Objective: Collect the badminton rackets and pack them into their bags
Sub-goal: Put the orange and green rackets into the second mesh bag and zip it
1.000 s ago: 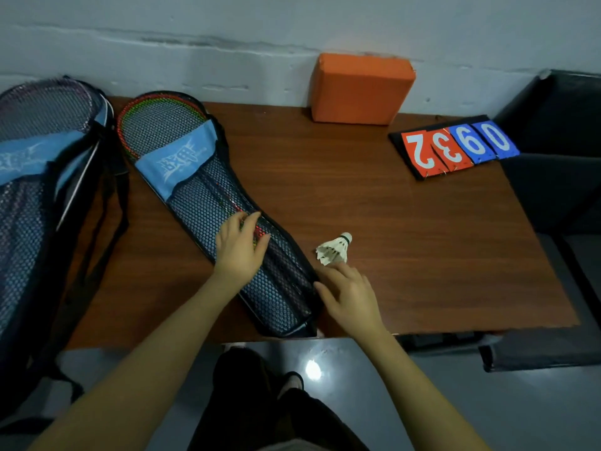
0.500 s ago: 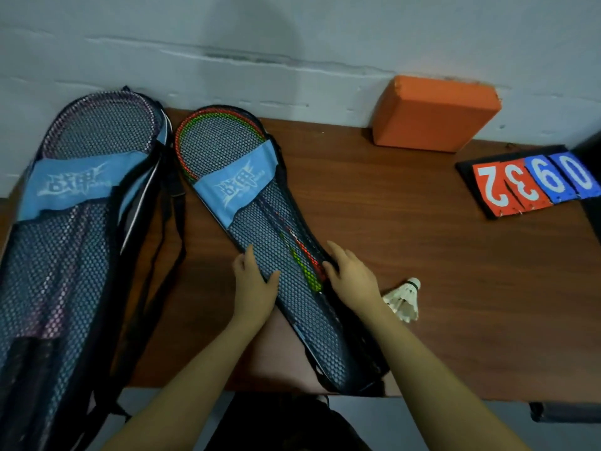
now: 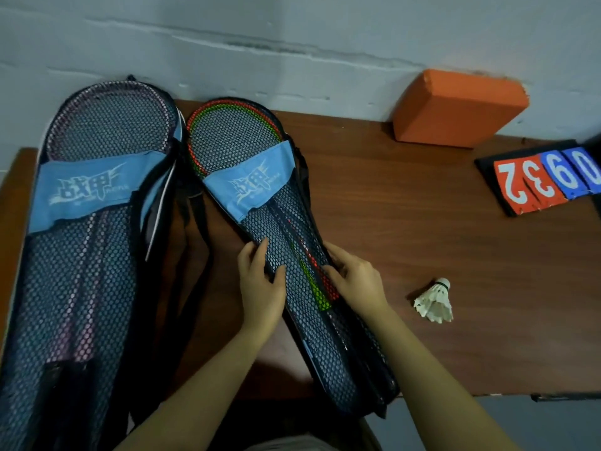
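orange block (image 3: 457, 112), scoreboard (image 3: 546, 180), shuttlecock (image 3: 435, 302)

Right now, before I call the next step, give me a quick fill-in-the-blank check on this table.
1. Both hands grip the mesh bag holding the red and ____ rackets.
2. The shuttlecock lies to the ____ of the right hand.
3. The left hand holds that bag's ____ edge.
4. The block by the wall is ____.

Missing: green; right; left; orange

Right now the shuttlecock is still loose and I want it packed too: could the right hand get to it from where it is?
Probably yes. The shuttlecock lies on bare table just right of the right hand, nothing between them. But that hand grips the racket bag edge and must let go first.
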A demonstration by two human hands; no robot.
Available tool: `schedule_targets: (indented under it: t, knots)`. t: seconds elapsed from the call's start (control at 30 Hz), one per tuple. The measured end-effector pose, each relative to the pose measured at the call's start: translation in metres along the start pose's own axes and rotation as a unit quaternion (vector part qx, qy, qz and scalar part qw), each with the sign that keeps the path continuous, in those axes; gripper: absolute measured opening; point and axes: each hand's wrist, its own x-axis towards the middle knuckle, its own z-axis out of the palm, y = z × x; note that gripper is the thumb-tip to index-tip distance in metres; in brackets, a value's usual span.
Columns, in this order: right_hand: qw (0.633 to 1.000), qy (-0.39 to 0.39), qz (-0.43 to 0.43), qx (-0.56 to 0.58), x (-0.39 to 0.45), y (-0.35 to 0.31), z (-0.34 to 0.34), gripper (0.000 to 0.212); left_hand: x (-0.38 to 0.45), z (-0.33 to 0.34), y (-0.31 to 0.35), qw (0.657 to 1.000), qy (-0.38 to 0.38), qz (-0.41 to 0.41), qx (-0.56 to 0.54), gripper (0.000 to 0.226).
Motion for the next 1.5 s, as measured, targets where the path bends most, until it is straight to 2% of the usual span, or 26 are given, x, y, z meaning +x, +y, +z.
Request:
schedule_targets:
  t: [0.13,0.3,0.5,0.67,0.9,1.1,1.3,1.5]
  knots:
    - [0.998,0.044,-0.034,0.020,-0.014,-0.013,0.003,0.042,-0.006,-0.018,0.003,0.999,0.029,0.026,-0.021,0.050]
    - [0.978,0.178,-0.046,0.102,-0.056,-0.035,0.003,0.033,-0.030,-0.036,0.018,0.990,0.050,0.102,-0.087,0.044]
    - [0.951,0.276,-0.045,0.134,-0.105,-0.058,-0.006,0.028,-0.058,-0.060,0.042,0.980,0.030,0.179,-0.078,0.042]
    - [0.925,0.333,-0.089,0.161,-0.126,-0.097,-0.017,0.026,-0.073,-0.106,0.058,0.969,0.062,0.226,-0.073,0.039]
    - [0.913,0.337,-0.133,0.188,-0.124,-0.179,-0.004,0.026,-0.061,-0.191,0.071,0.951,0.107,0.291,-0.014,0.036]
    - [0.917,0.325,-0.123,0.197,-0.103,-0.254,0.040,0.023,-0.021,-0.269,0.038,0.962,0.099,0.252,0.027,0.037]
    - [0.935,0.283,-0.058,0.205,-0.086,-0.316,0.106,0.024,0.023,-0.335,-0.020,0.978,0.056,0.191,0.062,0.037]
    - [0.959,0.202,0.049,0.194,-0.084,-0.331,0.152,0.030,0.037,-0.355,-0.069,0.986,0.014,0.144,0.080,0.040]
